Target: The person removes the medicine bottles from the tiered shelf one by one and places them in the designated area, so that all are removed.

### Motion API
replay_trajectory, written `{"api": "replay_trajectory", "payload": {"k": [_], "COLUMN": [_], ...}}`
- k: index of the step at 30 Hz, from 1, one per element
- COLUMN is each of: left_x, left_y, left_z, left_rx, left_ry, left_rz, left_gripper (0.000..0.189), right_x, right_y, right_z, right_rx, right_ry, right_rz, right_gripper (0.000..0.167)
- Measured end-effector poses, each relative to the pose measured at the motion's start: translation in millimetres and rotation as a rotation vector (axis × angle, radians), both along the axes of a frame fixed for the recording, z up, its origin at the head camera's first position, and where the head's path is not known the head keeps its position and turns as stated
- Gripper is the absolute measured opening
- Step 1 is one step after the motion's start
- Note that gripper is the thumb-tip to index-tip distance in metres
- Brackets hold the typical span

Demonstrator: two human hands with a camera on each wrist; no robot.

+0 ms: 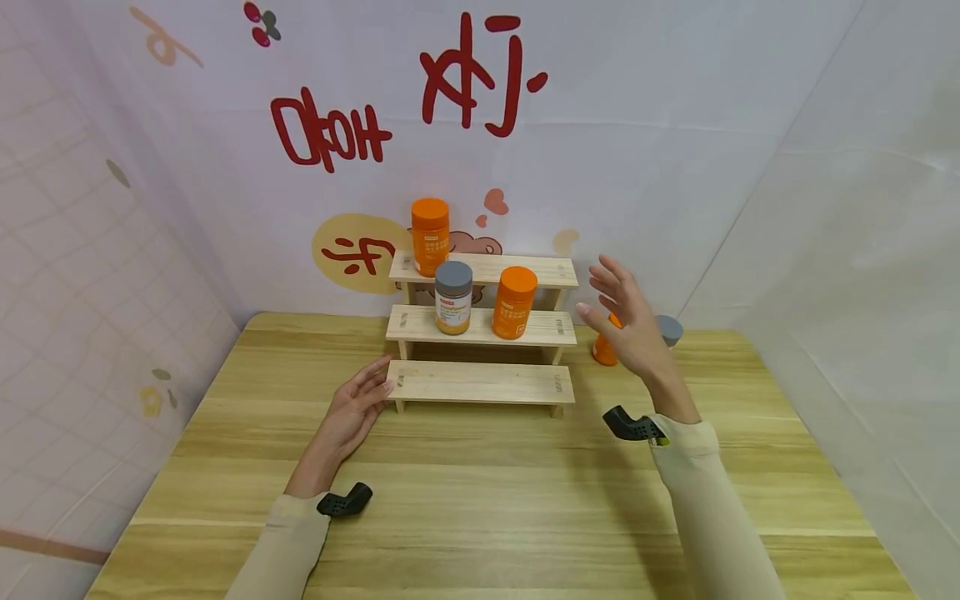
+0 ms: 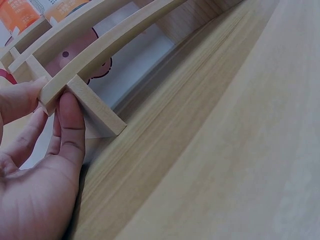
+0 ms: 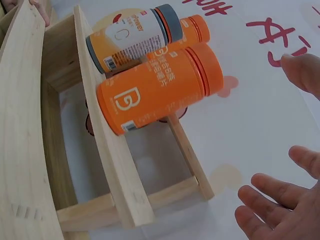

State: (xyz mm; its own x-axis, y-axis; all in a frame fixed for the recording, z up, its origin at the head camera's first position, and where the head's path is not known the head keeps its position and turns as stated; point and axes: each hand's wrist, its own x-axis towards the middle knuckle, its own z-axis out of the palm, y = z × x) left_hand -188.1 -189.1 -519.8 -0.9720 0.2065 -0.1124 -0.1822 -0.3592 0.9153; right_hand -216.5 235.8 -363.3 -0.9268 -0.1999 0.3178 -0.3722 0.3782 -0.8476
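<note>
A three-step wooden rack [image 1: 480, 382] stands against the back wall. My left hand [image 1: 358, 408] pinches the left end of its lowest step; in the left wrist view the thumb lies on top and the fingers curl under the board. My right hand [image 1: 630, 321] is in the air right of the rack, fingers spread and holding nothing. An orange bottle [image 1: 431, 237] stands on the top step. The middle step carries a grey-capped bottle [image 1: 453, 298] and a second orange bottle [image 1: 514, 302], which shows large in the right wrist view.
Behind my right hand, another orange bottle [image 1: 604, 350] and a grey cap [image 1: 670, 330] are partly hidden. The wood-grain table [image 1: 480, 500] meets a white printed wall sheet [image 1: 637, 167] at the back, with more sheeting on both sides.
</note>
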Motion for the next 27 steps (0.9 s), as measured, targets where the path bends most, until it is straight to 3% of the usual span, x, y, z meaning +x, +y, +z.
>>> {"api": "replay_trajectory", "payload": {"k": [9, 27], "left_x": [0.5, -1.0], "left_y": [-2.8, -0.1], "left_z": [-0.3, -0.3], "left_rx": [0.003, 0.022], "left_ry": [-0.012, -0.009], "left_rz": [0.008, -0.002], "left_gripper": [0.067, 0.069], "right_x": [-16.7, -34.5], "right_y": [-26, -58], "right_z": [13.8, 42.2], "right_rx": [0.037, 0.087], "right_ry": [-0.023, -0.036], "right_rz": [0.052, 0.136], "right_gripper": [0.078, 0.078]}}
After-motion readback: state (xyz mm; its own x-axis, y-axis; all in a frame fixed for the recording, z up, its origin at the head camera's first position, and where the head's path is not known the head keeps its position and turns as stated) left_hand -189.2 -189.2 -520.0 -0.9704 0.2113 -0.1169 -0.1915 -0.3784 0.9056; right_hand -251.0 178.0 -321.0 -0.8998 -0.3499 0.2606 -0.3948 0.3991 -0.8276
